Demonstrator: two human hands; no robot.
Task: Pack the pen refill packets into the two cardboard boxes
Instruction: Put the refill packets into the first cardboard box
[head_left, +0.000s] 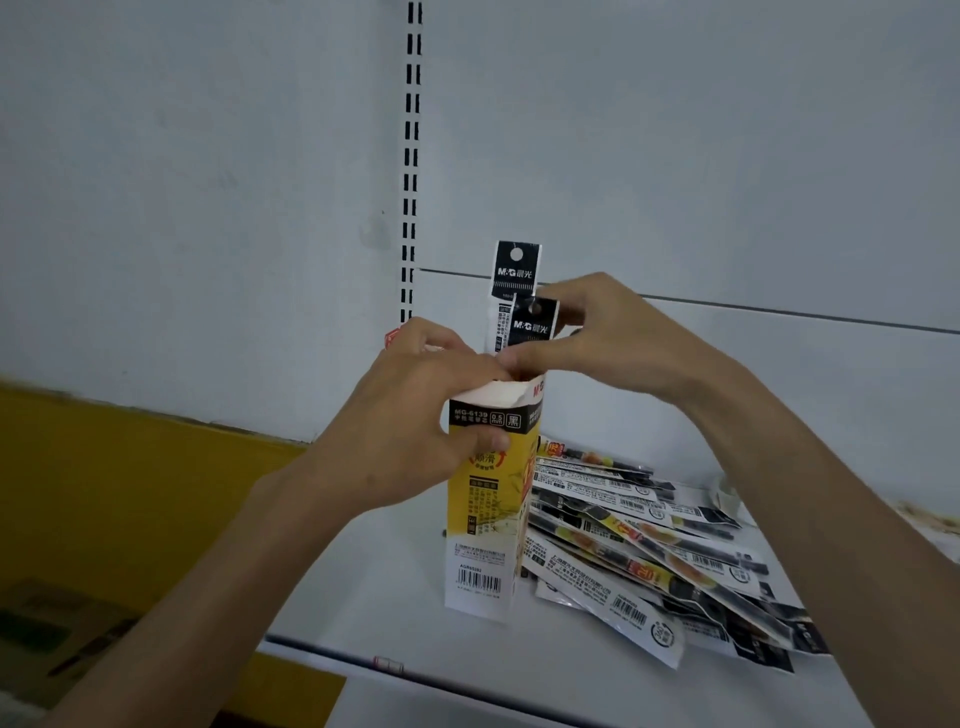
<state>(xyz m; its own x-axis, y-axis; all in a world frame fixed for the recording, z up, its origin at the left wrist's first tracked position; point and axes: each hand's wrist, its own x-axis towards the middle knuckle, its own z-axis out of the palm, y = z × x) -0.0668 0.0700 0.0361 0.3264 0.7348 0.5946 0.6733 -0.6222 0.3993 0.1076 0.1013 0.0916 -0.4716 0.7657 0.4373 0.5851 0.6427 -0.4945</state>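
At about eight o'clock in our view lies a brown carton, blurred, beneath a yellow panel. Moving right, our left hand grips the cardboard box near its open top, with the thumb pressed across the black band on its front face and the fingers wrapped round the far side. The box stands upright, slightly tilted, on the pale shelf, roughly at the centre of the view, with its yellow front and barcode turned towards us. At twelve o'clock from the box, a slotted upright runs up the grey back panel. Two pen refill packets poke out of the box's mouth: the taller packet rises well above the rim, and the shorter packet sits just in front of it, overlapping its lower part. Our right hand comes in from four o'clock and pinches the black header of the shorter packet between thumb and curled fingers, with the forefinger reaching across to touch the left hand at the rim. At three to four o'clock from the box, touching its base, a loose pile of packets fans out flat on the shelf. A small pale object sits behind the pile at two o'clock; we cannot tell what it is.
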